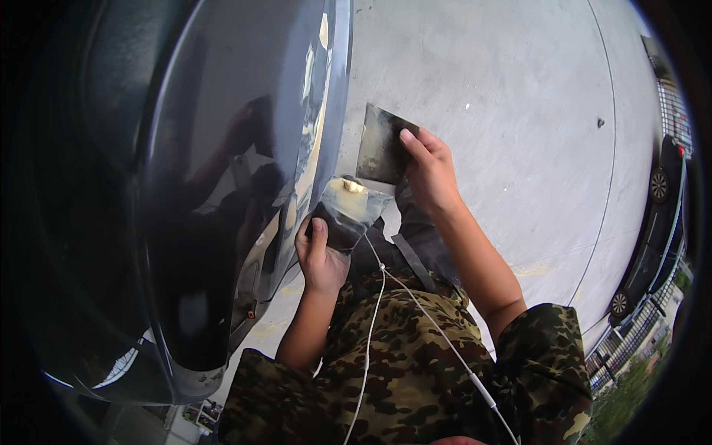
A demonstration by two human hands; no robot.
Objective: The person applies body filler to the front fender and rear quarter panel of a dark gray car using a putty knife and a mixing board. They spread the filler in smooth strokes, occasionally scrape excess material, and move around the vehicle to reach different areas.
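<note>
Head view: the right hand (pixel 432 169) grips a dark, flat spreader (pixel 381 144) by its far edge, thumb on top and fingers beneath. Lower and to its left, the left hand (pixel 322 259) is closed on the corner of a second flat plate (pixel 348 219), its thumb pressed on the upper face. This plate works as an open carrier: a lump of cream paste (pixel 352 185) sits near its top edge, with a thin pale smear around it. The spreader lies just above the plate; whether the two touch is hard to tell.

Just left of the hands stands the dark, glossy car body (pixel 230 67). Cream patches (pixel 323 31) run along its edge, broken by grey stretches and uneven in outline. Judging by this, filling is partway: much of the edge carries filler, some gaps show, and no smooth, even finish appears there. Paste remains on the plate for further use.

Around all this spreads the pale grey ground (pixel 519 96), with a parked dark car (pixel 644 245) well apart at the right.
</note>
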